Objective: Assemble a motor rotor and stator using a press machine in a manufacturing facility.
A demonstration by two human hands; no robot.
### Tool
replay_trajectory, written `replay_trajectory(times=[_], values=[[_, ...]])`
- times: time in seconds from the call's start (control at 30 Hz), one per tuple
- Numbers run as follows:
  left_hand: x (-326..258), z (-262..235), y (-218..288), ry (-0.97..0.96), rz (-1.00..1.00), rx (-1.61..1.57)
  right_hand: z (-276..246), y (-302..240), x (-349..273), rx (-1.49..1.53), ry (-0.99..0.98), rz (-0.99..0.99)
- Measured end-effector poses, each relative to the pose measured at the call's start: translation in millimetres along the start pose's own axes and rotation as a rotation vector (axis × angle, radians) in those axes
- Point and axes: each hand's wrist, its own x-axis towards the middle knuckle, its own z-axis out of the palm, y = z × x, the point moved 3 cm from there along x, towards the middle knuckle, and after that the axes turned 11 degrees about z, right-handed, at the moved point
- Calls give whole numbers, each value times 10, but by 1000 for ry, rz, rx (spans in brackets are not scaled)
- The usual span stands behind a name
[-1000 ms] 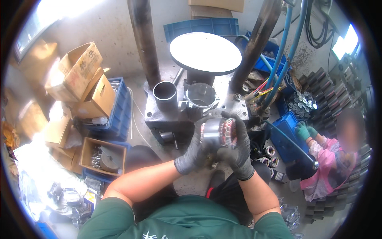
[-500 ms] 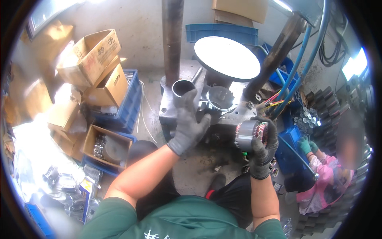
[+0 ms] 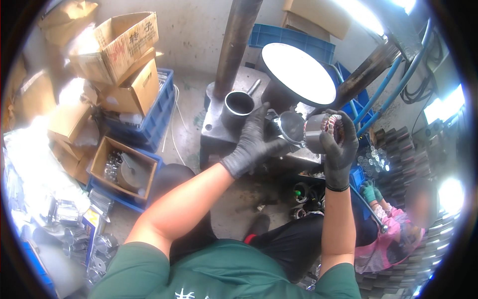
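over the steel press block [image 3: 219, 124], at its right edge, the right hand [image 3: 338, 144] in a dark glove is clamped around a motor stator [image 3: 326, 130], a steel ring with copper windings showing at the open end. it's held up in the air, bore facing left, just beside the round fixture [image 3: 291, 127] on the block. left hand [image 3: 251, 142], gloved too, is spread flat with fingers apart, holding nothing, palm over the front of the block between the steel sleeve [image 3: 238, 107] and the fixture.

judgement: the stator looks about to be lined up with the fixture. to do it well, keep the bore square to the fixture, grip the steel outer ring only, keep fingertips off the windings, and get the left hand clear of the fixture.

in the way: big round metal disc [image 3: 298, 72] hangs right above the fixture, so headroom is tight. vertical steel column [image 3: 239, 40] behind the sleeve. blue hoses [image 3: 393, 79] run down on the right.

around: cardboard boxes [image 3: 119, 55] stacked on a blue crate [image 3: 149, 119] at left, an open box of metal parts [image 3: 122, 167] on the floor. another person [image 3: 393, 229] in pink with green gloves crouches lower right, well apart from the block.
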Motion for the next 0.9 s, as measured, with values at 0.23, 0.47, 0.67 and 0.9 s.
replay_trajectory(times=[0.23, 0.47, 0.67, 0.9], values=[[144, 20, 18, -163, -32, 600, 92, 137, 156, -75, -97, 32], [116, 96, 115, -339, -199, 487, 158, 135, 134, -427, -185, -18], [151, 131, 229, -394, -134, 485, 30, 205, 98, -459, -202, 50], [154, 148, 34, -443, -101, 437, -229, 488, 170, -270, -156, 283]])
